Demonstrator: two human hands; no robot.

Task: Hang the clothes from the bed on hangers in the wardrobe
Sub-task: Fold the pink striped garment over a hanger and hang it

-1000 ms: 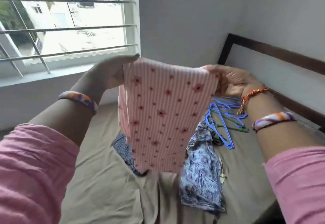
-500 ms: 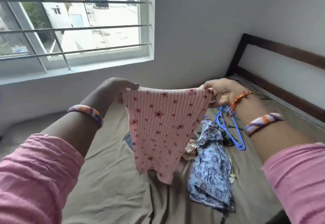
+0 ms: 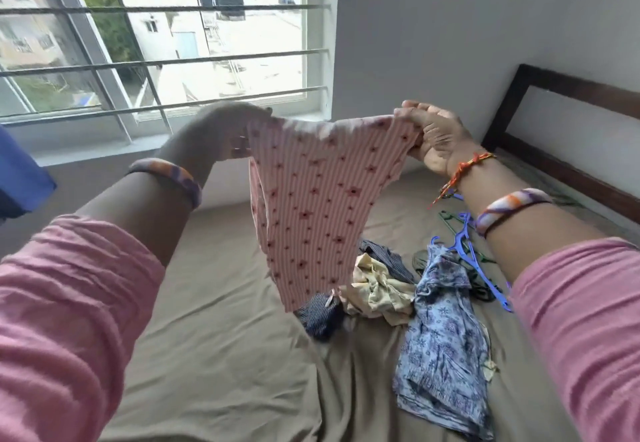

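Observation:
I hold a pink striped garment with red flowers (image 3: 318, 206) spread in the air over the bed (image 3: 214, 320). My left hand (image 3: 214, 133) grips its top left corner and my right hand (image 3: 433, 136) grips its top right corner. Under it on the sheet lie a blue floral garment (image 3: 443, 348), a cream garment (image 3: 381, 289) and a dark striped garment (image 3: 322, 317). Blue and green plastic hangers (image 3: 474, 261) lie behind them, partly hidden by my right forearm. No wardrobe is in view.
A barred window (image 3: 166, 60) fills the wall at the back left. A dark wooden headboard (image 3: 554, 164) runs along the right side. Something blue (image 3: 20, 178) shows at the left edge.
The view has swung left and tilted down, so more window and more of the clothes pile show. Both hands keep their grip on the pink garment, which now hangs narrower and more tapered.

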